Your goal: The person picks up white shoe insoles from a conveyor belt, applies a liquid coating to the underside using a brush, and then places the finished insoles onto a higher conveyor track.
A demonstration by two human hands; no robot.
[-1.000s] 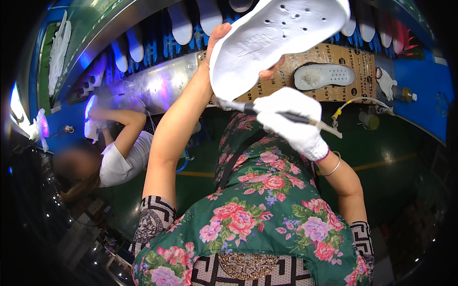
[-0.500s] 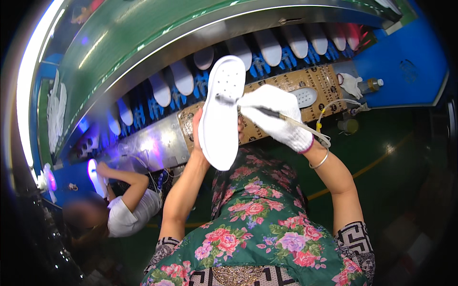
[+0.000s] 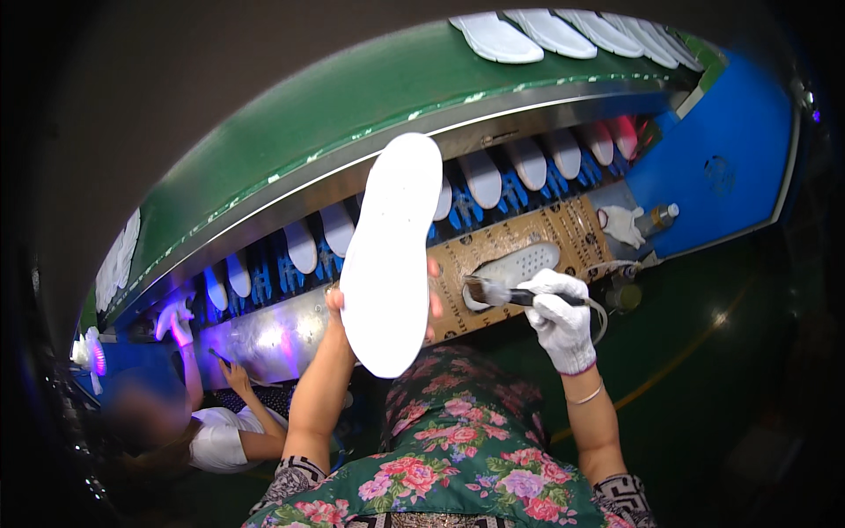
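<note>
My bare left hand (image 3: 335,301) grips a white shoe sole (image 3: 392,255) from behind, thumb at its left edge and fingertips at its right. The sole is raised before me, its smooth broad face in view, and most of the hand is hidden behind it. My right hand (image 3: 563,327), in a white knit glove, is closed around the dark handle of a brush (image 3: 495,292) with a thin tube attached. The bristles are at the near end of a pale grey, sole-shaped piece with small holes (image 3: 528,260), set in brown cardboard (image 3: 572,220).
A conveyor (image 3: 352,123) crosses ahead, with white soles (image 3: 563,33) on its green top and several more in blue holders below. A white glove (image 3: 621,225) and a bottle (image 3: 662,216) sit at the right. A co-worker (image 3: 224,440) is at the left.
My right hand with the brush has left the sole and moved down and right to the sole-shaped piece in the cardboard. The held sole has moved nearer, slightly left. The view has shifted.
</note>
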